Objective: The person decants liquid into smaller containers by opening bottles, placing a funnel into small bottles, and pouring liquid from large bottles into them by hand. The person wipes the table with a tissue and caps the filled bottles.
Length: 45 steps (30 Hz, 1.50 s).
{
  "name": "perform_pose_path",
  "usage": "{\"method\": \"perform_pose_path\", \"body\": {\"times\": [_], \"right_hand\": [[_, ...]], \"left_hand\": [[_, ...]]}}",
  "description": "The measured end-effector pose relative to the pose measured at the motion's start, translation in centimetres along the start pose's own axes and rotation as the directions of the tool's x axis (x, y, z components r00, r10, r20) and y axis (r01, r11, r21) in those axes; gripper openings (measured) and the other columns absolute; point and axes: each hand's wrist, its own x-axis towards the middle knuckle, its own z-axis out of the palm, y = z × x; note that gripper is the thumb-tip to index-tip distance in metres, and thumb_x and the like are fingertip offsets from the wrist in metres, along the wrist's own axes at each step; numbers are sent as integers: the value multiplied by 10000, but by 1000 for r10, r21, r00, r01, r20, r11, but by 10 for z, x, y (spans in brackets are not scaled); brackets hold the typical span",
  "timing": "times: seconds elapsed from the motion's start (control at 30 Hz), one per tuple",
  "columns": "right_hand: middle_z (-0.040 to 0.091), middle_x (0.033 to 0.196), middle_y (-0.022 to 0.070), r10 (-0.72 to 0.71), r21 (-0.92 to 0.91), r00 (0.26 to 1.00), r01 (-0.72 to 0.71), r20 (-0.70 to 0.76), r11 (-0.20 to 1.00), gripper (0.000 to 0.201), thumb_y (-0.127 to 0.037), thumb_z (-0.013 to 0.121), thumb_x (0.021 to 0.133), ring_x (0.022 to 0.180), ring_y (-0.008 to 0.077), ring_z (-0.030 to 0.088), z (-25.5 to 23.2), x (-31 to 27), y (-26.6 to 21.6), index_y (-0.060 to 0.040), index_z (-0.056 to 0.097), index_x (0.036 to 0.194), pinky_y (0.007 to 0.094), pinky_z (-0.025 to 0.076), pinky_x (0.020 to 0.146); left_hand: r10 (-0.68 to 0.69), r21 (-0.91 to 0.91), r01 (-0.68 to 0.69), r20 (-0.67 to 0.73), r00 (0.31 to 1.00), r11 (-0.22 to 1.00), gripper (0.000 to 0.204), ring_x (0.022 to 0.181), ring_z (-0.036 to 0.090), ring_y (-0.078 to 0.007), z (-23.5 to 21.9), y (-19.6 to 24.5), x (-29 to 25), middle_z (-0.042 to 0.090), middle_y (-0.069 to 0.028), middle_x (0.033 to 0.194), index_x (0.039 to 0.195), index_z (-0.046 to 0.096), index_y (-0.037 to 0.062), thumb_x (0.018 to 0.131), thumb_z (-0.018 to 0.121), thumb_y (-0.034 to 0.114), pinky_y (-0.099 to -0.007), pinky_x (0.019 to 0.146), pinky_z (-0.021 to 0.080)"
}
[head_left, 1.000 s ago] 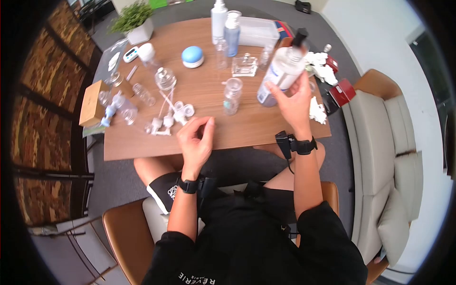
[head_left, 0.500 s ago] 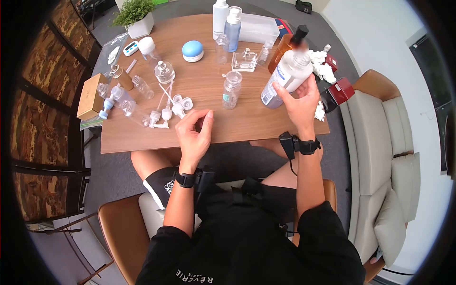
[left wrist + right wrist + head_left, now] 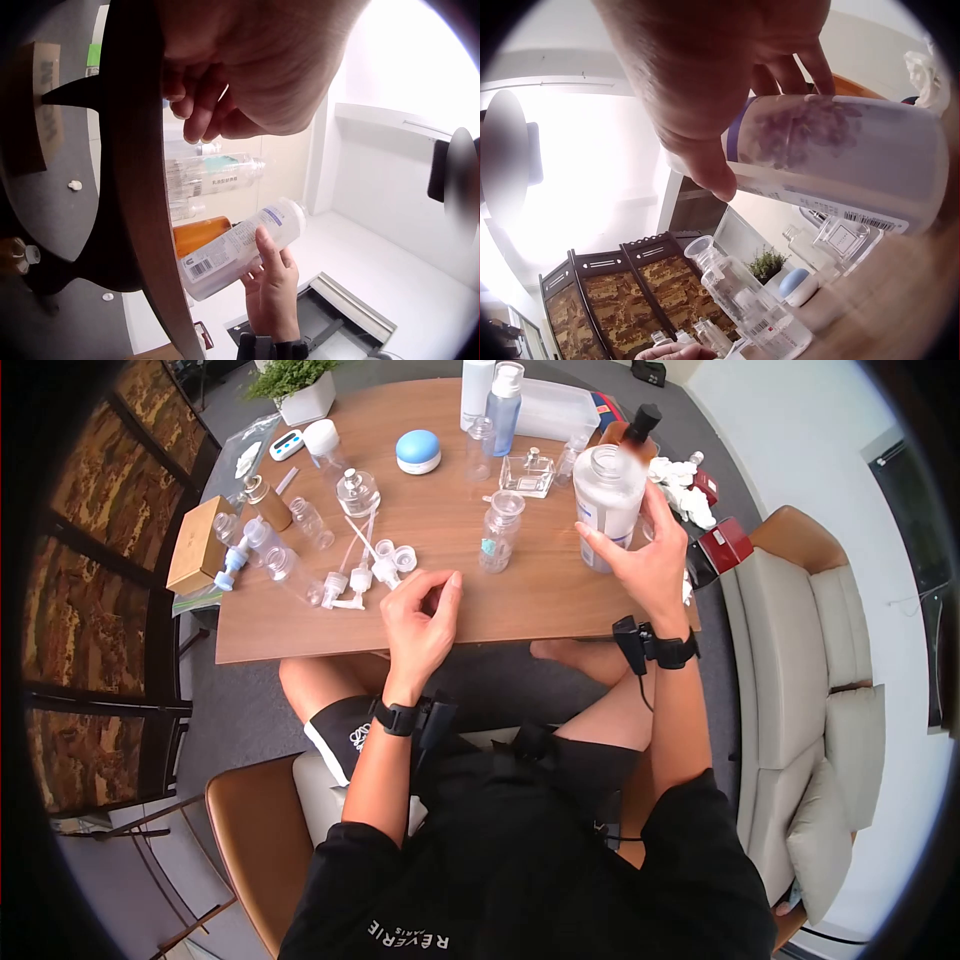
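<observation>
My right hand (image 3: 650, 565) grips a big translucent bottle (image 3: 607, 495) with a purple flower print, thumb on one side and fingers on the other. Its mouth has no cap, and the bottle leans in the left wrist view. To its left stands a small clear bottle (image 3: 497, 545) with a flared, funnel-like top (image 3: 699, 249). My left hand (image 3: 420, 620) rests by the table's front edge with loosely curled fingers and holds nothing. Nearest to it are white pump heads (image 3: 350, 590) with long tubes.
An amber bottle with a black top (image 3: 642, 425) is behind the big bottle. A glass perfume bottle (image 3: 527, 474), a blue-lidded jar (image 3: 418, 452) and a blue pump bottle (image 3: 505, 415) stand farther back. Several clear bottles and a cardboard box (image 3: 198, 545) sit at the left, crumpled tissues (image 3: 685, 495) at the right.
The big bottle in my right hand has swung from a rightward lean so that its open mouth faces more toward the head camera. My left hand stays near the table edge.
</observation>
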Motion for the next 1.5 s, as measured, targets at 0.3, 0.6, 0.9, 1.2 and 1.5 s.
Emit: {"method": "perform_pose_path", "body": {"times": [0.3, 0.6, 0.9, 1.2, 1.5], "right_hand": [[714, 1296, 189, -129, -106, 981, 145, 145, 984, 769, -302, 904, 759, 1161, 331, 704, 4, 10, 1, -28, 612, 1415, 419, 551, 1004], [722, 1248, 164, -184, -163, 945, 233, 270, 959, 757, -302, 876, 761, 1113, 361, 673, 1, 20, 2, -108, 611, 1443, 456, 521, 1005], [717, 1253, 162, -211, -255, 931, 290, 297, 922, 729, -295, 872, 770, 1113, 373, 668, -7, 27, -1, -133, 617, 1433, 448, 523, 1015], [712, 1296, 159, 29, -9, 993, -28, 112, 1000, 716, -181, 912, 783, 1154, 242, 709, 0, 13, 6, 13, 592, 1394, 375, 542, 1024], [629, 1342, 142, 309, 409, 946, -246, -95, 879, 667, 42, 817, 868, 1211, 202, 642, 21, -21, 40, 42, 487, 1447, 334, 526, 1031]], "left_hand": [[-26, -76, 25, -8, 1000, 997, 124, 607, 522, -95, 0, -4, 2, 630, -45, 702, 965, 758, -25, 960, 749, 98, -271, 580, 423], [-65, 2, 65, 74, 995, 998, 146, 764, 617, -56, -6, -7, 1, 719, -14, 864, 1064, 770, -37, 1005, 729, 90, -216, 707, 501], [-18, -101, 16, -23, 1000, 995, 118, 606, 524, -74, 1, -11, 1, 642, -29, 699, 973, 769, -24, 947, 761, 91, -261, 566, 433], [39, 31, -39, -9, 999, 999, 97, 643, 569, -69, -1, 3, -1, 678, -27, 734, 949, 770, 1, 950, 763, 98, -255, 589, 463], [79, 61, -80, 11, 997, 995, 71, 588, 562, -120, -1, 6, -1, 642, -72, 726, 945, 760, -7, 927, 749, 60, -281, 549, 445]]}}
